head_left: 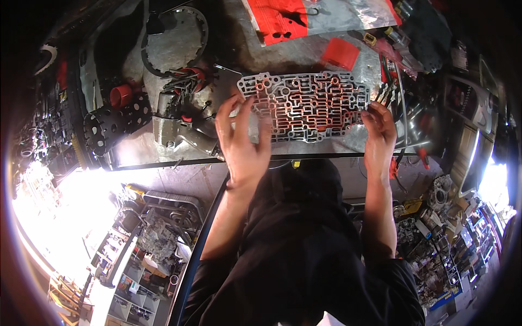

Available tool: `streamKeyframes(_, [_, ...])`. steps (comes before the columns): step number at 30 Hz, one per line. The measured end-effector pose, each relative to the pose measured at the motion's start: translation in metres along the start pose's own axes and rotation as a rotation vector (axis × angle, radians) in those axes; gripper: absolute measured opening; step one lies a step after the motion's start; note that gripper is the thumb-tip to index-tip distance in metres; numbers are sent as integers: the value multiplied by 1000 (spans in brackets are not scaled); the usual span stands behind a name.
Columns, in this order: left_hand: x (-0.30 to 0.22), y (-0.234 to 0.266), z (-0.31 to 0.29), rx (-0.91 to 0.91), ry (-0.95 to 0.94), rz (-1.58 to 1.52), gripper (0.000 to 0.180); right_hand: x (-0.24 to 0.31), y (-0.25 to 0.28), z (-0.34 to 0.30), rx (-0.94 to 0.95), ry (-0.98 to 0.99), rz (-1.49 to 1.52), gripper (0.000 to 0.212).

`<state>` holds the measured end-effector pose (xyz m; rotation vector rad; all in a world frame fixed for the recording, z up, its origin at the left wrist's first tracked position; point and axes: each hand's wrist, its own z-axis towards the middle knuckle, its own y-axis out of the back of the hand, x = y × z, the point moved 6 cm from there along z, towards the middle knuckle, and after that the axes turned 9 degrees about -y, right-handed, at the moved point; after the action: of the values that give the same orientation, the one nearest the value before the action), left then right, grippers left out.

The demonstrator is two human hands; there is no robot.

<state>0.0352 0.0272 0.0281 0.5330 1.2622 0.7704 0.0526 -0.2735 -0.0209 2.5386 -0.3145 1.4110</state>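
A silver valve body [310,103] with maze-like channels lies flat on the metal bench in front of me, reddish light tinting its middle. Over its left end is my left hand [242,144], the fingers spread and slightly blurred; I cannot tell whether their tips touch it. At the opposite end, my right hand [379,130] has bent fingers closed around the right edge of the valve body. Part of the left end is covered by my left fingers.
Left of the valve body are a grey metal housing [166,122], a red cup [120,96] and a large toothed ring [175,41]. Behind it lie a red plastic piece [341,53] and a red-and-white sheet [326,19]. Several hand tools [389,89] sit at the right.
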Motion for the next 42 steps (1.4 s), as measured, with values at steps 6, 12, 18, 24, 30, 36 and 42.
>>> streamKeyframes(6, [19,11,-12,-43,146,-149,39,-1,9,2,-55,7,-19,30])
streamKeyframes(12, [14,11,-14,-55,115,-129,39,-2,16,4,-52,7,37,29])
streamKeyframes(18, [-19,-8,3,135,-108,88,42,-3,15,3,-51,5,20,28])
streamKeyframes(24, [-27,-21,12,212,-131,185,46,-4,13,0,-33,10,29,29])
streamKeyframes(30, [-27,-21,11,217,-119,151,49,-9,14,2,-1,-25,63,33])
streamKeyframes(36, [-25,-23,10,232,-120,140,53,-9,13,3,29,-46,87,33])
streamKeyframes(42, [-24,-24,10,247,-123,146,55,-9,13,3,65,-38,90,35])
